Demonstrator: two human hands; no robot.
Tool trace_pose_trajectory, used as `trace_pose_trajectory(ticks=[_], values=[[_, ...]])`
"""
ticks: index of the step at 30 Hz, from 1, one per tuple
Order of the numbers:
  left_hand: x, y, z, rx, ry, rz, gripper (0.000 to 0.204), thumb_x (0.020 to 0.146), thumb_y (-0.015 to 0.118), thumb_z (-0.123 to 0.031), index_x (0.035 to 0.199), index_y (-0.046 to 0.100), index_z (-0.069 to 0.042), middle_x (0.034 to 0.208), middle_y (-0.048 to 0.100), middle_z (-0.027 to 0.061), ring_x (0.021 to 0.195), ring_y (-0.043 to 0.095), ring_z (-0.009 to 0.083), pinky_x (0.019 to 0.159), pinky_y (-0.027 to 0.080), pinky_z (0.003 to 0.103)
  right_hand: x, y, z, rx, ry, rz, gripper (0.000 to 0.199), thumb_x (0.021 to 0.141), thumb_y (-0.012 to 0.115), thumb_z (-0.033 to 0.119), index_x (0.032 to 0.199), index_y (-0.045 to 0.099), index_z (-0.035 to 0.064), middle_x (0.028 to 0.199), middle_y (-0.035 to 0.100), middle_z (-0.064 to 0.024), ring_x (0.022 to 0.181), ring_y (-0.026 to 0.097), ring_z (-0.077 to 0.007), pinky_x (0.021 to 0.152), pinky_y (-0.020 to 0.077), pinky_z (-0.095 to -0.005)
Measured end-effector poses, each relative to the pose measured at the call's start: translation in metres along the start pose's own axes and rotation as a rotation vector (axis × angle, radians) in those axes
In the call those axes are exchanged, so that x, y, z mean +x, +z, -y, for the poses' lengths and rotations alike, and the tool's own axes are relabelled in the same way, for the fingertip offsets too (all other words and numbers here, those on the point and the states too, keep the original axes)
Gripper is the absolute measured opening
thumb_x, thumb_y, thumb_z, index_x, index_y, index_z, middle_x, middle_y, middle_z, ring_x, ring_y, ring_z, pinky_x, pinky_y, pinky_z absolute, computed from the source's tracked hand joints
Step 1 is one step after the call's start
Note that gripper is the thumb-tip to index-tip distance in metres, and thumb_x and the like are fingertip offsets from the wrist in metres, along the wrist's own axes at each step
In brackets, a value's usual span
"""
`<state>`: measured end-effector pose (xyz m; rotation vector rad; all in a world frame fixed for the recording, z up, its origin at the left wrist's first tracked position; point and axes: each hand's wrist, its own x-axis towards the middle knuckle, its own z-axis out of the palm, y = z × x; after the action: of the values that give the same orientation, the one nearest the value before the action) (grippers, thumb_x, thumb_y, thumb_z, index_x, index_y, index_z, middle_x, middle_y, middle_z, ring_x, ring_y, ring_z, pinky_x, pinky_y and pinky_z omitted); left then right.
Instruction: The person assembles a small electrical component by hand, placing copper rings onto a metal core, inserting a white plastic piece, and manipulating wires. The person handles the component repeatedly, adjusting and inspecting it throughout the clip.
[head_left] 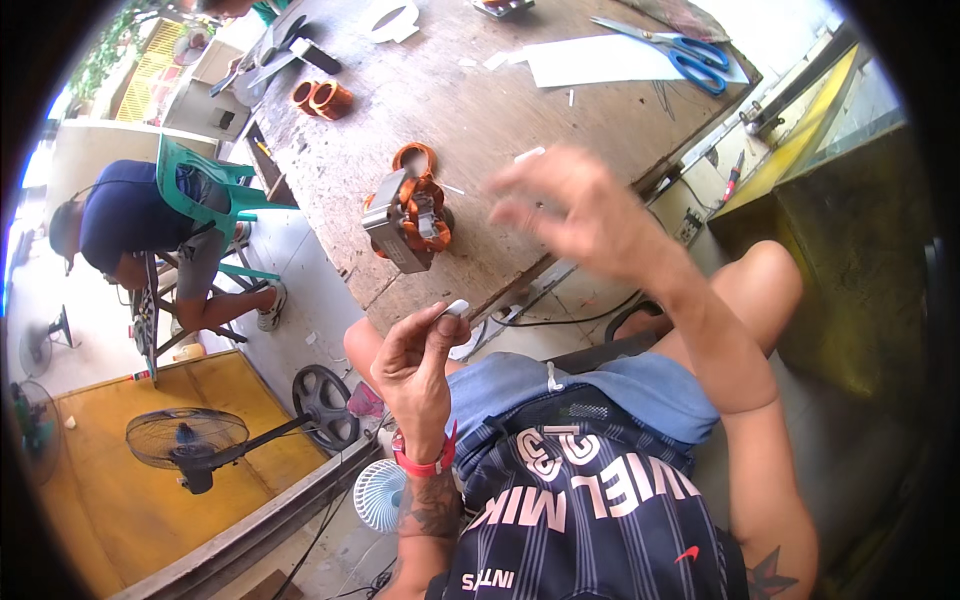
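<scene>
My left hand (415, 360), just off the table's near edge, pinches a small white strip (456, 308) between thumb and fingertips. Beyond it on the wooden table stands a motor stator (400, 235), a stack of grey metal plates with copper windings. A loose copper coil (414, 160) rests against its far side. My right hand (575, 215) is raised over the table's near edge, to the right of the stator. Motion smears its fingers, so whether they hold anything does not show. A small white piece (529, 154) lies just past them.
Blue-handled scissors (690, 60) lie on white paper (585, 65) at the far right of the table (480, 110). Two copper coils (322, 98) and dark fan blades (275, 60) are at the far left. A person (140, 215) sits bent over beyond a standing fan (187, 440).
</scene>
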<state>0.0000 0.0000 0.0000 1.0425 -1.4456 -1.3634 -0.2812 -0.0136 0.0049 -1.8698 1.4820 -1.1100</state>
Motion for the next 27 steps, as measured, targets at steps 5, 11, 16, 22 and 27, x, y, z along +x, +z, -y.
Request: trace_pose_trajectory(ticks=[5,11,16,22,27], values=[[0.002,-0.001,-0.012,-0.023,-0.08,-0.053,0.019,0.103,0.069,-0.005,0.12,0.064,0.0,0.106,0.077,0.0146,0.097,0.077,0.021,0.083,0.065,0.034,0.009,-0.008,-0.027,-0.526,0.079,-0.206,0.023,0.098,0.073,0.031,0.113,0.078,0.0149,0.112,0.064,-0.0087,0.112,0.059,-0.0286,0.104,0.0453,-0.044],[0.003,0.023,-0.006,-0.203,-0.086,-0.074,0.016,0.105,0.066,-0.008,0.117,0.057,-0.002,0.112,0.075,0.0144,0.096,0.077,0.0228,0.086,0.064,0.036,0.0,0.017,0.014,0.037,0.05,-0.157,0.017,0.101,0.067,0.013,0.113,0.068,0.0005,0.105,0.068,-0.0118,0.1,0.068,-0.0294,0.093,0.0535,-0.0412],[0.007,0.022,0.002,-0.274,-0.046,-0.016,0.018,0.102,0.07,-0.005,0.117,0.06,0.0,0.111,0.072,0.0125,0.101,0.072,0.0173,0.088,0.061,0.032,-0.01,0.025,0.04,0.47,-0.105,0.163,0.025,0.098,0.062,-0.003,0.122,0.069,0.0018,0.11,0.073,-0.0148,0.1,0.073,-0.0283,0.091,0.057,-0.0395],[0.0,0.003,-0.002,-0.046,0.042,-0.122,0.028,0.099,0.071,0.003,0.127,0.064,0.002,0.101,0.074,0.0096,0.092,0.073,0.0163,0.081,0.06,0.029,0.056,0.038,-0.011,-0.276,-0.101,-0.084,0.041,0.102,0.051,0.005,0.136,0.07,0.0203,0.134,0.064,-0.0149,0.124,0.061,-0.031,0.109,0.0512,-0.0429],[0.0,-0.027,0.001,-0.032,0.098,-0.091,0.03,0.097,0.071,0.007,0.125,0.063,0.0,0.11,0.071,0.0095,0.1,0.072,0.0183,0.088,0.059,0.031,0.105,0.044,-0.026,-0.711,-0.245,0.002,0.044,0.104,0.047,0.008,0.138,0.069,0.0237,0.155,0.048,-0.0132,0.145,0.041,-0.0293,0.122,0.0387,-0.0437]])
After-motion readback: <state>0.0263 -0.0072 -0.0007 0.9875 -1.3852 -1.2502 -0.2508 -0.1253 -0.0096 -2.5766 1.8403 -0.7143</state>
